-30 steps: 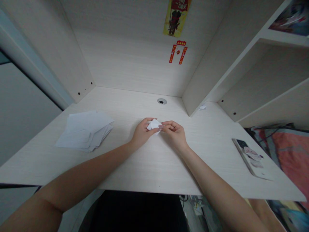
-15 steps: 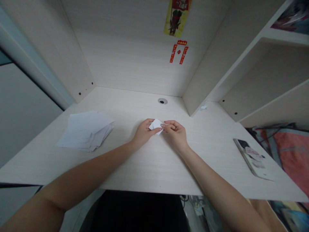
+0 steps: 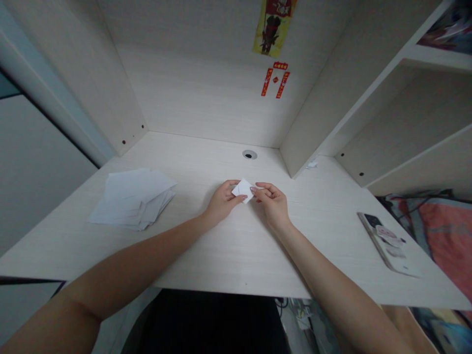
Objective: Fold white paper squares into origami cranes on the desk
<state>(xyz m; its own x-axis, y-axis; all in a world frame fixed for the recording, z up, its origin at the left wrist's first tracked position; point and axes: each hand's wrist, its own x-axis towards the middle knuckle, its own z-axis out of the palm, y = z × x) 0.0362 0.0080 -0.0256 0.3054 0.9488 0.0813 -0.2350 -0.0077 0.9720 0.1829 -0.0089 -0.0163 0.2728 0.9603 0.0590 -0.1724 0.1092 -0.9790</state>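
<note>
A small piece of folded white paper (image 3: 243, 190), roughly diamond-shaped with a crease across its left part, is held just above the desk in the middle of the view. My left hand (image 3: 221, 200) grips its left side, thumb on top near the lower edge and fingers behind. At the paper's right corner is my right hand (image 3: 272, 201), its thumb tip over the edge and its index finger curled close by. The underside of the paper and the fingertips behind it are hidden.
On the left of the white desk (image 3: 206, 260) lies a loose stack of white paper sheets (image 3: 132, 196). A phone (image 3: 385, 243) rests near the right edge. A round cable hole (image 3: 250, 155) sits at the back, and an upright panel (image 3: 313, 113) stands on the right.
The folded paper has shifted slightly right and shows more of its face. My right fingers have drawn back a little from its surface toward the right corner.
</note>
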